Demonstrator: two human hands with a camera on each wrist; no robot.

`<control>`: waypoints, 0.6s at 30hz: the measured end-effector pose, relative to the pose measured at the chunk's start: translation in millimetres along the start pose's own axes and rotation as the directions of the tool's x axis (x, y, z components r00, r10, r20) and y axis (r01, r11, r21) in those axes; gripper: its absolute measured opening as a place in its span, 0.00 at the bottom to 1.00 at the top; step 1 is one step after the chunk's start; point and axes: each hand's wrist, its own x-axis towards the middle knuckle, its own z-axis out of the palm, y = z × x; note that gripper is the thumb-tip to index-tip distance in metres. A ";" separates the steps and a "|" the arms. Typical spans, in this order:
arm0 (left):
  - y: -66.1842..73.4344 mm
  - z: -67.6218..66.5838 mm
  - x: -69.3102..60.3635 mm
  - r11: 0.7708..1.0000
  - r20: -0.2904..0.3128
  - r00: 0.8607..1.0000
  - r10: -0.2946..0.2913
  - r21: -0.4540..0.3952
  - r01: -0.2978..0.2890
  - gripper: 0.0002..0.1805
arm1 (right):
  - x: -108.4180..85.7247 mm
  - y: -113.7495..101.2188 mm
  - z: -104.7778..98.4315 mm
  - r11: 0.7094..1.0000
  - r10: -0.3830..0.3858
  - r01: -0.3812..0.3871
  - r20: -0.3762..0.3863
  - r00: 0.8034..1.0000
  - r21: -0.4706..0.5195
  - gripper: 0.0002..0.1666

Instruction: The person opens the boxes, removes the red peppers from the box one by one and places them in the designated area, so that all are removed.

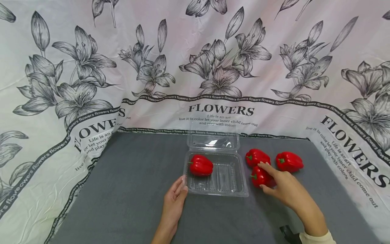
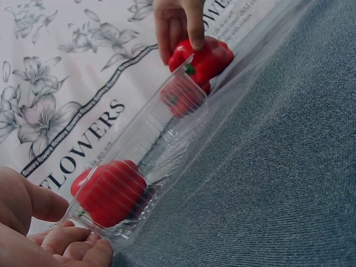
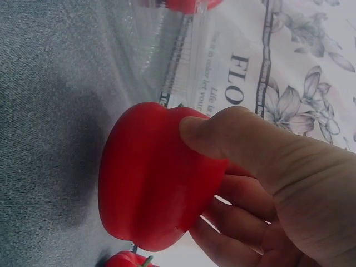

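A clear plastic clamshell box (image 1: 223, 176) sits on the grey cloth with its lid raised at the back. Inside, on the left, lies one red bell pepper (image 1: 201, 165). My left hand (image 1: 174, 200) pinches the box's left wall between thumb and fingers. To the right of the box, my right hand (image 1: 285, 189) grips another red bell pepper (image 3: 153, 172), thumb on one side and fingers round the other. A gap under this pepper cannot be made out clearly. Two more bell peppers, one just behind (image 1: 256, 157) and one farther right (image 1: 289, 162), lie on the cloth.
A grey cloth (image 1: 131, 189) covers the table. A white curtain with printed flowers (image 1: 152, 115) hangs behind and along both sides. The transparent raised lid (image 1: 213, 140) leans back near the curtain. A dark strap piece (image 1: 288, 234) shows at the right wrist.
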 end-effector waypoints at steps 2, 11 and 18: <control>-0.7 -0.2 0.2 1.000 -0.001 1.000 -0.004 0.006 0.004 0.28 | -0.1 0.9 1.0 1.000 -0.004 0.004 0.000 1.000 0.002 0.46; -1.0 -0.4 -0.5 1.000 0.008 1.000 0.019 -0.003 -0.019 0.28 | 0.2 3.2 4.4 1.000 -0.015 0.016 0.015 1.000 -0.022 0.43; -0.5 -0.2 -0.4 1.000 0.004 1.000 0.025 -0.002 -0.025 0.28 | 1.4 5.1 6.3 0.999 -0.038 0.038 0.014 0.999 -0.026 0.43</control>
